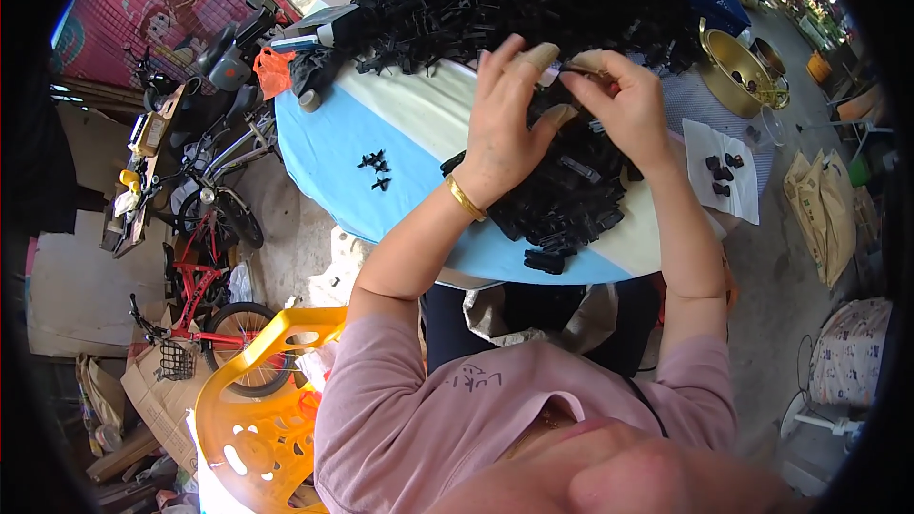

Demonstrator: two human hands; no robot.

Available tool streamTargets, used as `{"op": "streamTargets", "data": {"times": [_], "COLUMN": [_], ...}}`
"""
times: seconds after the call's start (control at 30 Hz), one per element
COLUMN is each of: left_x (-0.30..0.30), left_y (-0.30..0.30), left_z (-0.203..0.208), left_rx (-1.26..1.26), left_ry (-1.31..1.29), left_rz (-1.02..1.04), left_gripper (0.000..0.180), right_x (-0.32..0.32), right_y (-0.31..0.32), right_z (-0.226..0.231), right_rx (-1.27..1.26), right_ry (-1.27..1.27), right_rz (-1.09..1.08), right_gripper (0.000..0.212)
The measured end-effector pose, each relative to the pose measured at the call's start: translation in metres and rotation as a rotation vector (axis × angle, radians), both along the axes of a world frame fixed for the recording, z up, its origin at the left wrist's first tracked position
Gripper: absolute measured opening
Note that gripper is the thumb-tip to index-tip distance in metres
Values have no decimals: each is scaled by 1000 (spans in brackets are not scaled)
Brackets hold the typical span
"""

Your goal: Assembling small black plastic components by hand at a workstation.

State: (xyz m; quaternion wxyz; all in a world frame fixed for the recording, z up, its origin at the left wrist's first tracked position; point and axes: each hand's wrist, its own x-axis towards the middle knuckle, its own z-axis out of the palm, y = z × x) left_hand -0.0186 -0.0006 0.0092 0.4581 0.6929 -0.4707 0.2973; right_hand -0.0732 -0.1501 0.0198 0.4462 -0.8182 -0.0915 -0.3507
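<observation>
My left hand (506, 128), a gold bangle at its wrist, is held over the table with fingers stretched and thumb apart. Tan coverings wrap some of its fingertips, and I see nothing held in it. Close beside it, my right hand (624, 105) pinches a small dark piece (574, 69) between thumb and forefinger; its shape is mostly hidden. Under both hands lies a pile of black plastic parts (562, 200), reaching toward the near table edge. A far larger heap of similar black parts (533, 0) covers the back of the table.
Several small black pieces (377, 169) lie on the blue-and-cream tablecloth (333, 148) at left. More rest on a white sheet (700, 140) at right, near a gold-coloured pan (728, 62). A yellow plastic chair (252, 419) and a red bicycle (205, 295) stand at left.
</observation>
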Motion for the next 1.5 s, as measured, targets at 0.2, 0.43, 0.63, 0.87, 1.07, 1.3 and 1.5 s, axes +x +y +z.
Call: {"op": "streamTargets", "data": {"times": [0.2, 0.43, 0.63, 0.87, 1.07, 1.3, 1.5], "left_x": [17, 20, 16, 7, 4, 4, 4], "left_y": [13, 11, 9, 5, 4, 0, -2], "left_z": [-2, -12, -6, -5, -11, -18, -18], "left_rx": [-167, -87, -134, -269, -300, -289, -273], "left_ry": [1179, 1380, 1392, 964, 858, 604, 633], "left_rz": [-865, -1105, -1025, -675, -577, -320, -311], "left_gripper": [35, 21, 15, 18, 23, 12, 13], "right_x": [-4, -8, -4, -3, -3, 2, 1], "right_y": [-25, -19, -8, 3, 8, 10, 6], "right_z": [8, 13, 8, 0, -1, -9, -7], "right_rx": [324, 176, 123, 2, -119, 70, 42], "right_ry": [209, 318, 207, 111, 14, 210, 237], "right_rz": [310, 557, 343, 170, 114, 177, 174], "right_gripper": [18, 18, 17, 14, 13, 15, 15]}}
